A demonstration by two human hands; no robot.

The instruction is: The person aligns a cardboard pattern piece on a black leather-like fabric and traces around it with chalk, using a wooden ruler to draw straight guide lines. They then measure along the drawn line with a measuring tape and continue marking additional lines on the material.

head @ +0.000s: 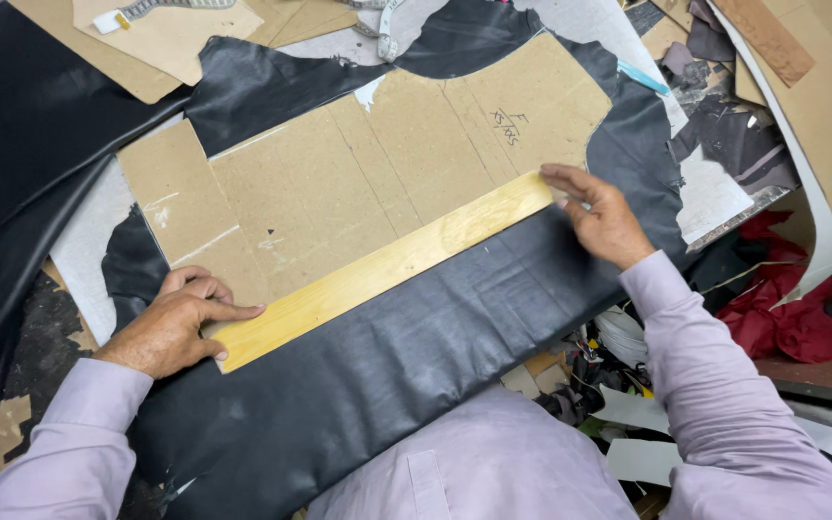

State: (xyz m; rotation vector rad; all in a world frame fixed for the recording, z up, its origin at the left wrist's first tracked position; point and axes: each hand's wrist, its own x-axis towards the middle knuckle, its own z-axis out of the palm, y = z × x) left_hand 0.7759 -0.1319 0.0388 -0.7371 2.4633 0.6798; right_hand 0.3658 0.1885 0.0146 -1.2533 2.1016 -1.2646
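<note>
A cluttered worktop (89, 255) is seen from above, covered by black leather (416, 356) and cardboard offcuts. A measuring tape (387, 34) is coiled at the far edge; red cloth (787, 313) is heaped at the right. A brown cardboard pattern (358, 169) is laid on the leather. Along its near edge, a pale wooden straightedge (382, 270) is pressed flat, slanting far-right, by the left hand (175, 327) and right hand (604, 217), fingers spread open, nothing grasped.
</note>
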